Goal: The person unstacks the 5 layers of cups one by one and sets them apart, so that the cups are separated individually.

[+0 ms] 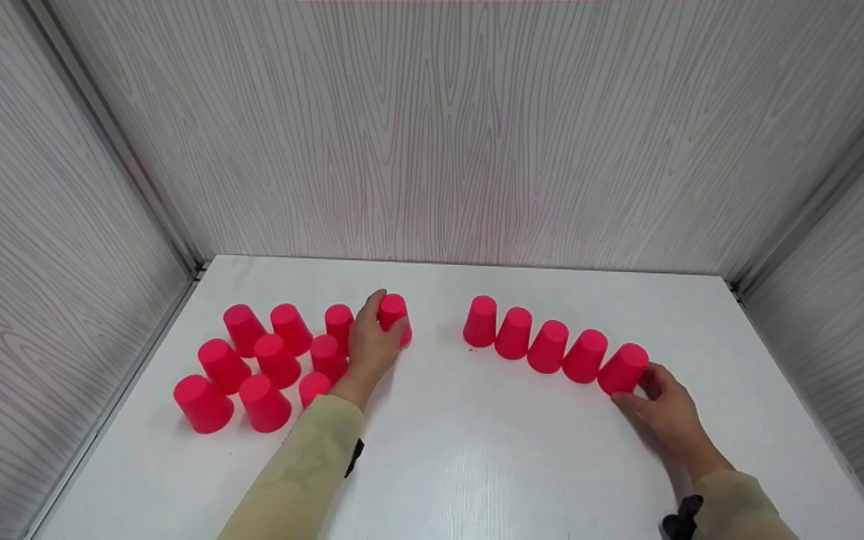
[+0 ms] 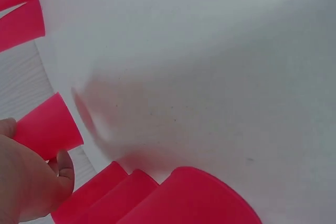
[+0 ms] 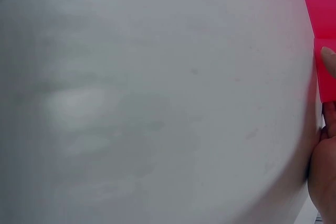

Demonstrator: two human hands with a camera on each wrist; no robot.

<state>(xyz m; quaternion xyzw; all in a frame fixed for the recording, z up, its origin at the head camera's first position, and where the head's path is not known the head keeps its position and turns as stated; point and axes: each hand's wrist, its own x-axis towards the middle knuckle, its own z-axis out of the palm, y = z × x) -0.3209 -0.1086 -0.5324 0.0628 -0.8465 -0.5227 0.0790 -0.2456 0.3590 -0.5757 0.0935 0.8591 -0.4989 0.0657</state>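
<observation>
My left hand (image 1: 376,341) grips a pink-red cup (image 1: 393,311) turned mouth down at the right of a cup group. In the left wrist view this cup (image 2: 50,127) appears slightly off the table, with a shadow under it. My right hand (image 1: 664,409) holds the nearest, rightmost cup (image 1: 625,369) of a slanting row between thumb and fingers. That cup stands mouth down against its neighbour (image 1: 586,356). In the right wrist view only part of the right hand (image 3: 325,166) shows, at the edge beside the cup (image 3: 326,85).
Several upside-down cups stand in rows at the left, among them a front cup (image 1: 203,405); my left forearm partly covers one cup (image 1: 315,386). The right row runs back to a far cup (image 1: 481,322). Wood-grain panels (image 1: 439,135) enclose the white table (image 1: 477,465).
</observation>
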